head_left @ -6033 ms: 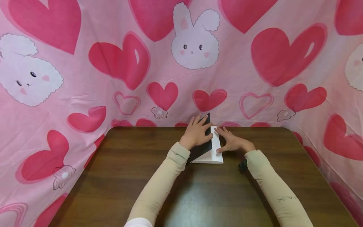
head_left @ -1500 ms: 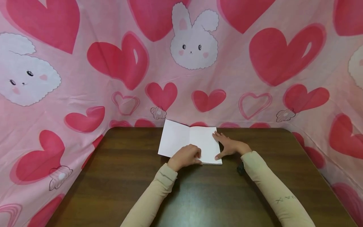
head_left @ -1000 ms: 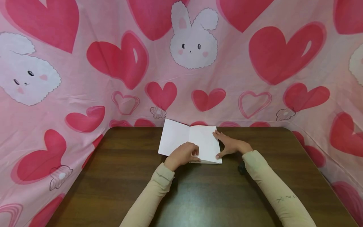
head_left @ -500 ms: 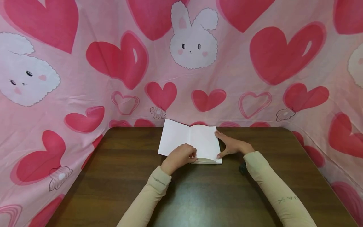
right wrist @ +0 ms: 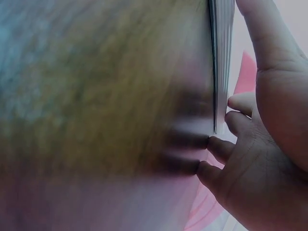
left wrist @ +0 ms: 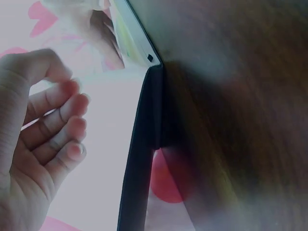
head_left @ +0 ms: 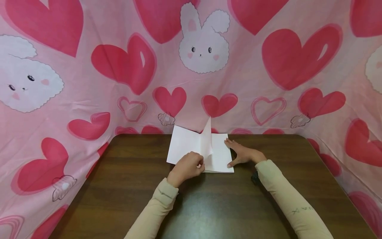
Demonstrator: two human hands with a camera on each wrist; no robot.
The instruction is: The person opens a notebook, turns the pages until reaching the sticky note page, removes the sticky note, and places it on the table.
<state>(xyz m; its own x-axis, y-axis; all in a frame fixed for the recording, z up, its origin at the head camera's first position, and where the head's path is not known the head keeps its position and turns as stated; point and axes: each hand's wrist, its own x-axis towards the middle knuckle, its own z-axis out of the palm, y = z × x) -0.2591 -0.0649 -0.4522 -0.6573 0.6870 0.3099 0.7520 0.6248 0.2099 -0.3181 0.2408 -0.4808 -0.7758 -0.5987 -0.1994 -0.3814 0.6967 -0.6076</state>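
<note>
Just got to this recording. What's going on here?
Someone seems to be partway through turning a page of a dark-covered book lying open on a wooden table. That page stands up near the fold. The left hand, fingers curled, is at the book's near edge; whether it pinches the page isn't clear. The right hand is spread at the right edge.

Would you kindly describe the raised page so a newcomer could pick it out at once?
Near the far edge of the brown wooden table lies an open, black-covered, white-paged book. From its fold rises one thin white paper page, the only leaf standing up; the rest lies spread.
</note>
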